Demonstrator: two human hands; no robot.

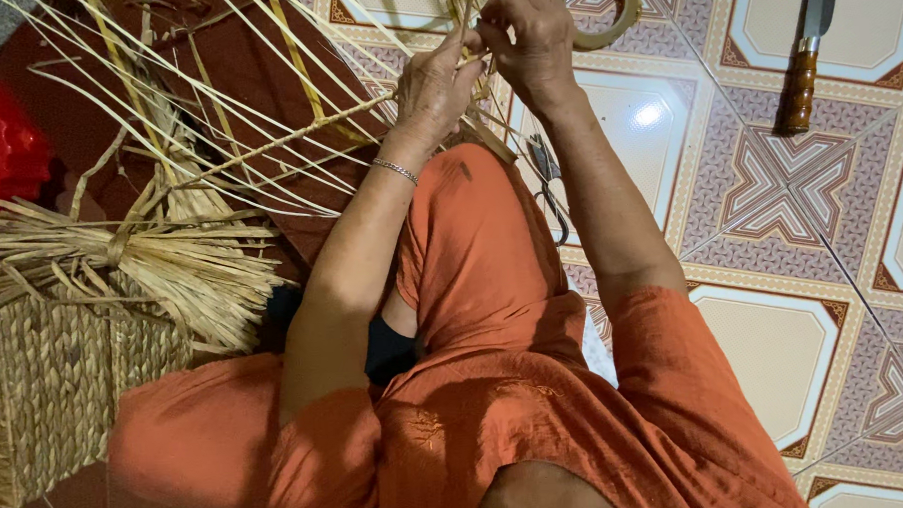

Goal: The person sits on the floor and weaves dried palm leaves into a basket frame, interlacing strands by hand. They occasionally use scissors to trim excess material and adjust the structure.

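Both hands up top, pinching straw strands.

Left hand [434, 84] and right hand [532, 43] side by side above the raised knee in orange cloth, fingers closed on thin pale straw strands [466, 23] fanning out to the left. Silver bracelet [396, 170] on left wrist. Woven basket [51, 383] with tied straw bundle [162, 259] lower left. Scissors [547, 186] just beside the knee, tape ring [608, 13] behind right hand, wooden-handled knife [803, 56] well apart on the patterned tile floor [770, 203].
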